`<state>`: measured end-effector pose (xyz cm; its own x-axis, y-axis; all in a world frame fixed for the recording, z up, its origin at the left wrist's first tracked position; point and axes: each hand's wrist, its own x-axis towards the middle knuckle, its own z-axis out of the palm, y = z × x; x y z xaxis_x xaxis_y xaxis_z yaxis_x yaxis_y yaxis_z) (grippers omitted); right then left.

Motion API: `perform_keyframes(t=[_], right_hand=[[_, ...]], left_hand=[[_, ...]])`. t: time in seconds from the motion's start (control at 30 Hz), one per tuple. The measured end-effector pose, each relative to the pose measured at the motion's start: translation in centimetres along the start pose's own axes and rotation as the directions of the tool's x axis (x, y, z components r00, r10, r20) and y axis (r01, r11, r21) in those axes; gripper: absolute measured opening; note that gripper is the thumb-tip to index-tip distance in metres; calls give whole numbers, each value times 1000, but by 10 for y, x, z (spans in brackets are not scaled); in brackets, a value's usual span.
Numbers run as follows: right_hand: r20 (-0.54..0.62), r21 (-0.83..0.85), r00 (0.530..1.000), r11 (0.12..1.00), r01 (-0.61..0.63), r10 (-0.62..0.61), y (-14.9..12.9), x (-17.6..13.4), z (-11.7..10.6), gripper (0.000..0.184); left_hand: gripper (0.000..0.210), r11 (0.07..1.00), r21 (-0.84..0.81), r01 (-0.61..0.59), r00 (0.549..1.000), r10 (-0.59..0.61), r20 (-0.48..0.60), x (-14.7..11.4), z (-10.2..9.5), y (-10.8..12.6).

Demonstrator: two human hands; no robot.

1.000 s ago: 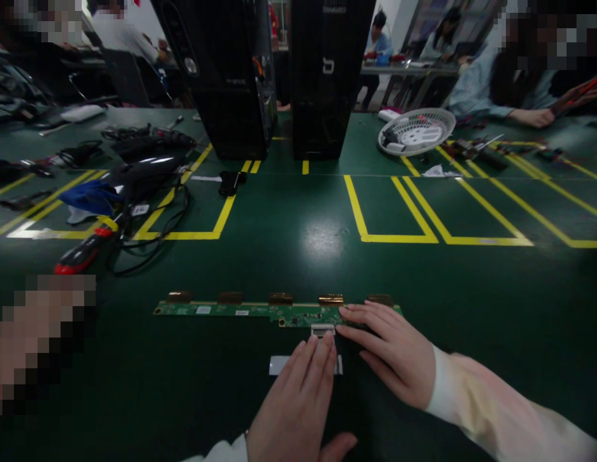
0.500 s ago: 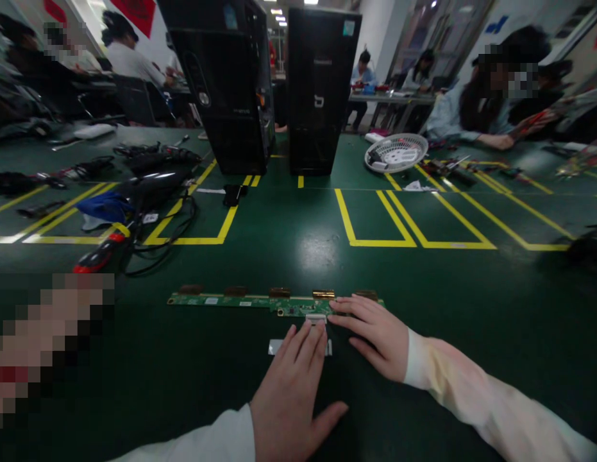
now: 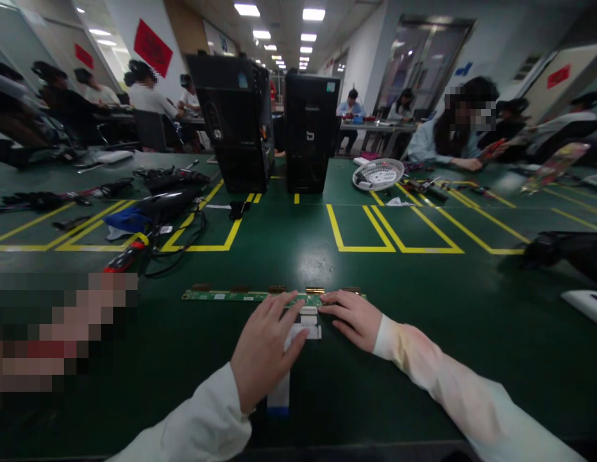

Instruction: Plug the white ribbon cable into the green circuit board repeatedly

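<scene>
A long, narrow green circuit board (image 3: pixel 221 296) lies crosswise on the dark green table, with brown and gold tabs along its far edge. My left hand (image 3: pixel 264 343) reaches over the board's middle, fingers apart and curved, fingertips on or just above it. Its thumb is beside a white flat ribbon cable (image 3: pixel 313 332) at the board's near-side connector (image 3: pixel 308 310). The cable passes under my left hand, and its blue-tipped end (image 3: pixel 278 401) shows nearer to me. My right hand (image 3: pixel 354 319) stretches its fingers onto the board's right part, hiding some of it.
Two black computer towers (image 3: pixel 231 122) stand at the back. A soldering-iron-like tool with a red and black handle (image 3: pixel 125 256) lies left, near a pixelated area. Cables (image 3: pixel 176 179) lie beyond it. A white basket (image 3: pixel 378 174) sits back right. Other people (image 3: pixel 452 141) sit around.
My left hand has moved forward off the connector and onto the board, uncovering the connector and the cable's blue-tipped end. My right hand stays at the board's right part. The camera view has tilted up.
</scene>
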<state>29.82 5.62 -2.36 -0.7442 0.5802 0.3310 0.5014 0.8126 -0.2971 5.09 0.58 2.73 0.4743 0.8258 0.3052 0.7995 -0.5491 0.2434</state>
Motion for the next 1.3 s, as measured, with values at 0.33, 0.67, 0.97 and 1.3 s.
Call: perform_keyframes(t=[0.33, 0.67, 0.97, 1.3], right_hand=[[-55, -10, 998, 999, 41, -41, -6, 4, 3, 35], [101, -74, 995, 997, 4, 3, -29, 17, 16, 50], [132, -70, 991, 998, 0, 9, -26, -3, 3, 54], [-35, -276, 951, 912, -303, 306, 4, -118, -30, 53]], left_hand=[[45, 949, 70, 309, 951, -310, 7, -73, -13, -55], [45, 940, 153, 304, 949, -285, -136, -90, 4, -71], [42, 951, 146, 271, 954, -246, -169, -92, 8, -69], [43, 950, 154, 271, 957, -248, -151, -92, 10, -70]])
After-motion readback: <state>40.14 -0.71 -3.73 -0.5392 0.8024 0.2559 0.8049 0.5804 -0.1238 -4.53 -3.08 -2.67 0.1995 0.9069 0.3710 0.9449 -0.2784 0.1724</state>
